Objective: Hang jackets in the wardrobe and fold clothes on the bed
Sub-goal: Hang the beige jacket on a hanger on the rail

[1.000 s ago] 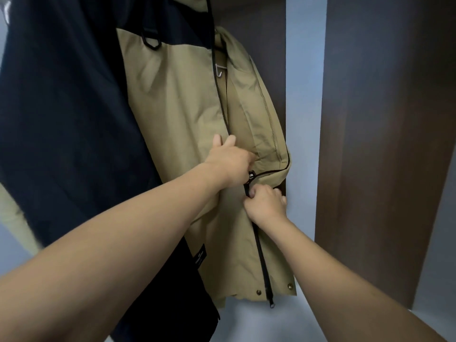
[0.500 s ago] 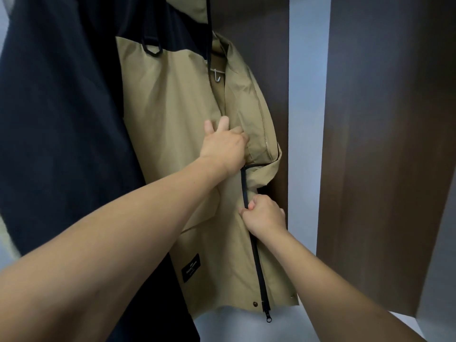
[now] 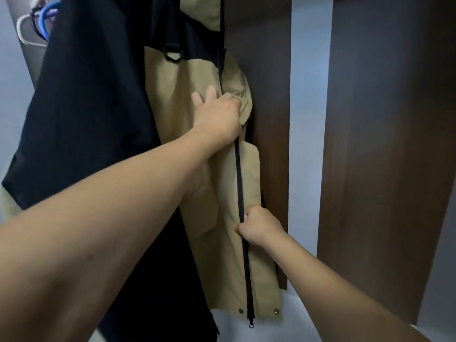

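A khaki and navy jacket (image 3: 177, 99) hangs in the wardrobe, its black front zipper (image 3: 240, 183) closed from the hem up to my left hand. My left hand (image 3: 218, 114) grips the jacket front at chest height, where the zipper's top end is hidden under it. Lower down, my right hand (image 3: 259, 224) pinches the zipper and fabric at about waist height. The jacket's navy sleeve (image 3: 81, 107) hangs at the left. The zipper's lower pull (image 3: 251, 324) dangles below the hem.
Dark brown wardrobe panels (image 3: 385, 144) stand to the right, with a pale wall strip (image 3: 308, 119) between them. White and blue hangers (image 3: 37, 23) show at the top left. A pale surface (image 3: 291, 324) lies under the jacket.
My left hand has climbed up the jacket front, closing the zipper further. My right hand has slid lower along the closed zipper. The flapped-open right front now lies flat.
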